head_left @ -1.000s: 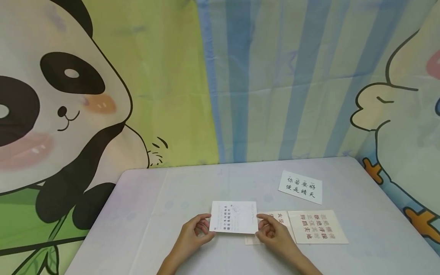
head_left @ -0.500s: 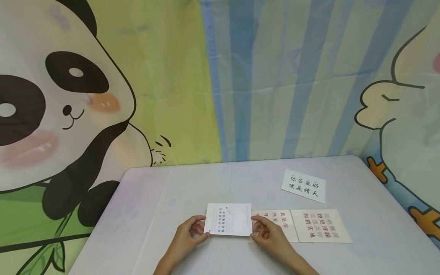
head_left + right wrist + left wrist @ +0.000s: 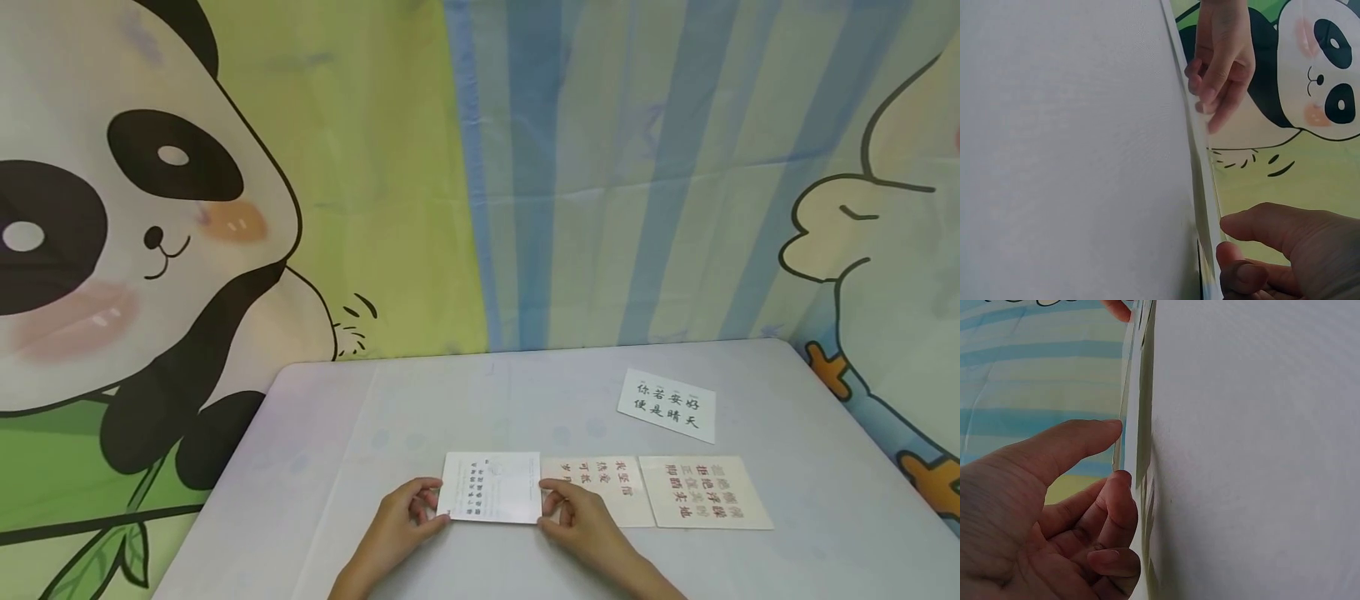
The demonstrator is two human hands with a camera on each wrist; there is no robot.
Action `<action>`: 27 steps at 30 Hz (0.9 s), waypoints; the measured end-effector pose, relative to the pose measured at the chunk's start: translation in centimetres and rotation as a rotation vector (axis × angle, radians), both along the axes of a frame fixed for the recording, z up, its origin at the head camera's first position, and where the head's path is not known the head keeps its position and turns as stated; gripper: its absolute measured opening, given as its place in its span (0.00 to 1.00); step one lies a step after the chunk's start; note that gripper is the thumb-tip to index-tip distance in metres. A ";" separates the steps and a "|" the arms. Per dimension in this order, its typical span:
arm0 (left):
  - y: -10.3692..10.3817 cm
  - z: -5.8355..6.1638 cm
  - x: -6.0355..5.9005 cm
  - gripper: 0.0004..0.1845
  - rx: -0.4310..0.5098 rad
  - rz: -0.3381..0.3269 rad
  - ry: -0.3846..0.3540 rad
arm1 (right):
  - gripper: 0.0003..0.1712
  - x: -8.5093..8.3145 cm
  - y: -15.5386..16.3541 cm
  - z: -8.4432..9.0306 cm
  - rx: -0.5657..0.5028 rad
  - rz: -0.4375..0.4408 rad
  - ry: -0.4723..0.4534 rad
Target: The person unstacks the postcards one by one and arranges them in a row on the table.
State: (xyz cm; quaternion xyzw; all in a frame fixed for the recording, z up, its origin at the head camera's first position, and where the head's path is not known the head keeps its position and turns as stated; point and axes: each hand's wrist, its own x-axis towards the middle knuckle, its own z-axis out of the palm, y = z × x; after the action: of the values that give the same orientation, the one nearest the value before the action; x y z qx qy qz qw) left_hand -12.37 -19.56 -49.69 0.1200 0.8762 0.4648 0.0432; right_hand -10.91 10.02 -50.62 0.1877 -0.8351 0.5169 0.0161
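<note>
The white card is a thin, flat rectangle of stiff paper, glossy white, with a few short columns of small dark print near its left-middle; the characters are too small to read. Its long axis runs left to right across the near part of the tabletop, short edges facing the two hands. It sits at, or just above, the pale grey, smooth surface; the wrist views show it edge-on as a sliver. The left hand pinches the left short edge between thumb and curled fingers, and the right hand pinches the right edge likewise. Just beside its right edge lies a cream card with red characters.
</note>
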 end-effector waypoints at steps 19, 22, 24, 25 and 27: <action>-0.5 -0.1 0.4 0.25 -0.010 -0.032 -0.034 | 0.26 0.3 -0.6 0.0 0.053 0.004 -0.031; -0.5 0.0 0.5 0.25 -0.009 -0.034 -0.035 | 0.26 0.3 -0.6 0.0 0.061 0.013 -0.032; -0.5 0.1 0.6 0.25 -0.006 -0.035 -0.033 | 0.25 0.3 -0.6 0.0 0.073 0.019 -0.029; -0.4 0.1 0.6 0.25 -0.006 -0.035 -0.033 | 0.25 0.3 -0.6 0.0 0.082 0.020 -0.032; -0.4 0.1 0.6 0.24 -0.002 -0.034 -0.033 | 0.25 0.3 -0.7 0.1 0.092 0.026 -0.037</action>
State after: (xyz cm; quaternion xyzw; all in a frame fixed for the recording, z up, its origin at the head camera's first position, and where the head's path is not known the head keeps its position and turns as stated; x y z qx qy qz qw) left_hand -11.78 -20.00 -49.59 0.1271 0.8736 0.4651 0.0658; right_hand -10.64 9.37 -50.52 0.1895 -0.8556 0.4816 -0.0145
